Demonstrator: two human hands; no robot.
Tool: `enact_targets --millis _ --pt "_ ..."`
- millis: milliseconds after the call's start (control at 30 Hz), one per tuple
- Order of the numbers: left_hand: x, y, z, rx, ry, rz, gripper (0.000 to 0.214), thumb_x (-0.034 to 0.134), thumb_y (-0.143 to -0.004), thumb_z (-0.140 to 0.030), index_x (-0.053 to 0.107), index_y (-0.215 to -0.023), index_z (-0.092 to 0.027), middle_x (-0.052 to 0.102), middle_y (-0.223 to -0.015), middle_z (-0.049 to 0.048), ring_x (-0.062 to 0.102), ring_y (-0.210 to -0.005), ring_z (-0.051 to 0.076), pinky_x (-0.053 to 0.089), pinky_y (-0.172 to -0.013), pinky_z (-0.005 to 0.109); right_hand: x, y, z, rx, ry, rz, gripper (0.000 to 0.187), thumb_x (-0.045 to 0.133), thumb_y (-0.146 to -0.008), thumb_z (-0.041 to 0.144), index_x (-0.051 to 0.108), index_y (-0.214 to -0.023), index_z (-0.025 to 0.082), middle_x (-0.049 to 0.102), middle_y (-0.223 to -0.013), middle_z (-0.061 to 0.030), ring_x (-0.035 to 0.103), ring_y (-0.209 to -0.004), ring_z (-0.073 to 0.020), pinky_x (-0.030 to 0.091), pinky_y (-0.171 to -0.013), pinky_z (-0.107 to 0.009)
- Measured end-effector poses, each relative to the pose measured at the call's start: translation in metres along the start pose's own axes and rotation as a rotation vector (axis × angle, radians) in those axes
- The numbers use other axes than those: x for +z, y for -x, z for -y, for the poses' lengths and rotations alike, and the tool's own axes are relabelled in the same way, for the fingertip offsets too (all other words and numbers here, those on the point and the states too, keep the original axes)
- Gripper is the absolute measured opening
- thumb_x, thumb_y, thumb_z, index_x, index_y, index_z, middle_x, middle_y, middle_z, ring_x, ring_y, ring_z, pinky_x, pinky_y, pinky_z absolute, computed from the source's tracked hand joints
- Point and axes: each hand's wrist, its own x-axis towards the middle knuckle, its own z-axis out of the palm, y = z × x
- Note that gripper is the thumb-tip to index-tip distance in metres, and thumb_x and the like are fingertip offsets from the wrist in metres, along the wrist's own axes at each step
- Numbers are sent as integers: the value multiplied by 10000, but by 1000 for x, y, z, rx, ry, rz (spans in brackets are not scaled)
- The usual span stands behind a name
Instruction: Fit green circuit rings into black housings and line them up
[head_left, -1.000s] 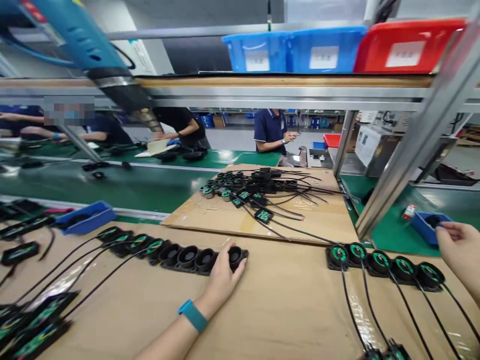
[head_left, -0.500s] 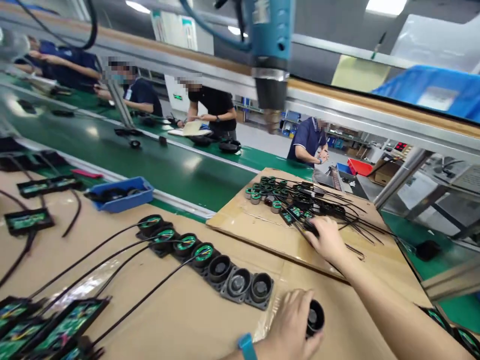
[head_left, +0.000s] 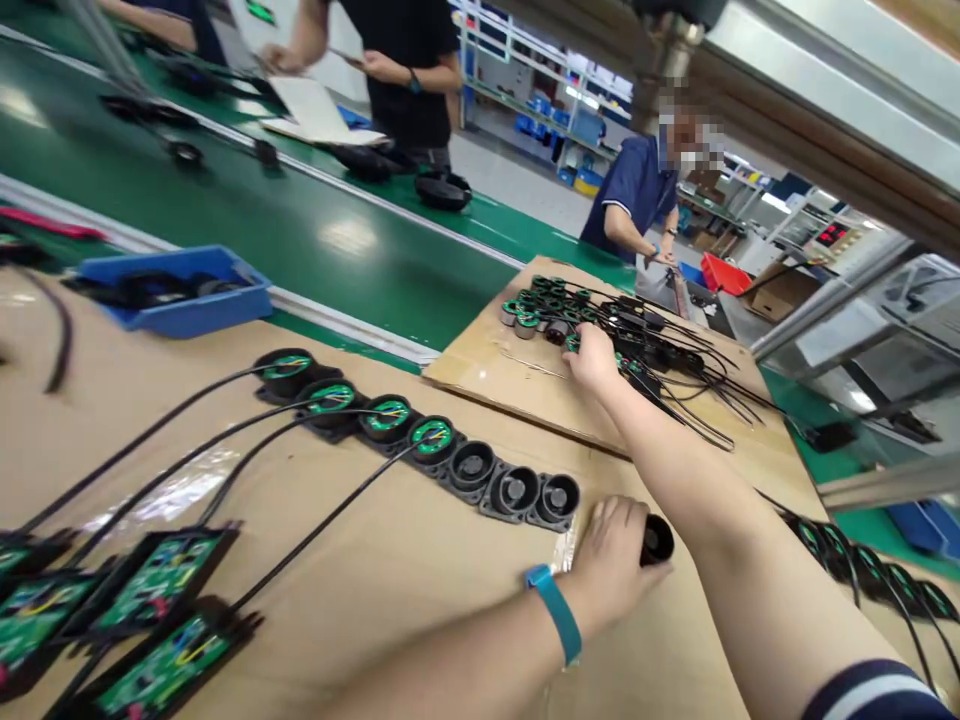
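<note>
My left hand (head_left: 613, 562), with a teal wristband, is closed around a black round housing (head_left: 658, 539) on the cardboard-covered bench. It lies just right of a row of black housings (head_left: 517, 490), several of which carry green boards and black cables. My right hand (head_left: 593, 360) reaches forward to a pile of wired parts (head_left: 600, 325) on a raised cardboard sheet (head_left: 495, 365). Its fingers are curled on the pile; what they grip is hidden.
Green circuit boards (head_left: 150, 585) in black frames lie at lower left. A blue bin (head_left: 176, 290) sits by the green conveyor (head_left: 225, 220). Other people stand across the belt. More housings with cables (head_left: 862, 570) lie at right.
The view has tilted down and shifted. My right hand has moved farther along the pile toward its left side. My left hand keeps its hold on the black housing.
</note>
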Motion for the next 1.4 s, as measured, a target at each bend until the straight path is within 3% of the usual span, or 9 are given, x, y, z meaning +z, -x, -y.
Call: enact_targets --millis 167,367,500,567,667,800,967,1133,1400 --pt "2 0 3 26 -3 -26 515 868 -682 -329 553 -1060 -178 613 -1077 77 536 -1036 284 446 -911 446 -52 40 -10 -17 -222 -260 483 735 -845 284 536 -1257 127 582 -1261 -118 545 -1168 -207 439 -1045 -327" --pt "4 1 7 74 -15 -35 538 838 -716 -363 541 -1129 -188 612 -1128 84 550 -1083 273 436 -969 450 -164 153 -54 69 -862 -463 503 761 -780 431 543 -1148 167 638 -1141 -94 668 -808 -159 573 -696 -291" --pt "6 3 7 132 63 39 707 687 -765 -149 390 -1405 -193 526 -1389 118 468 -1312 269 352 -1129 461 -221 237 -74 121 -857 -604 530 792 -764 435 562 -1166 177 640 -1117 -98 628 -621 -119 509 -513 -242" --pt "8 2 6 148 111 59 745 640 -777 -104 333 -1450 -197 512 -1420 117 468 -1334 249 351 -1145 440 -229 271 -79 150 -802 -514 537 761 -801 458 572 -1217 176 652 -1097 -100 625 -635 -124 482 -498 -231" --pt "11 0 6 80 40 -88 679 740 -784 -216 404 -1373 -187 593 -1278 115 547 -1225 275 420 -1072 455 -206 305 -86 231 -584 -152 481 714 -841 486 629 -1188 165 683 -1020 -86 665 -822 -183 528 -679 -268" --pt "13 0 12 18 -153 -360 777 892 -646 -353 460 -1262 -159 595 -1161 127 561 -1155 315 448 -1020 481 -132 319 -90 318 -172 157 307 710 -844 366 692 -1035 125 680 -995 -124 645 -968 -269 500 -876 -365" --pt "1 9 19 26 -35 -218 704 729 -809 -311 364 -1387 -138 537 -1345 179 517 -1282 298 395 -1109 476 -66 323 -94 325 -194 163 450 687 -850 274 626 -1225 35 612 -1203 -222 611 -1104 -329 472 -990 -433" --pt "-16 11 19 -37 41 -153 747 746 -783 -283 386 -1421 -139 611 -1264 141 572 -1206 259 418 -1093 445 -54 337 -105 246 -333 132 544 644 -890 256 530 -1390 74 552 -1384 -154 519 -1296 -251 387 -1142 -375" --pt "-14 6 14 -32 52 -128 483 754 -803 -293 532 -1221 -195 650 -1201 73 625 -1107 210 488 -1000 386 -43 347 -102 170 -469 -34 390 696 -848 201 638 -1220 102 656 -1199 -137 627 -1106 -256 501 -1022 -426"
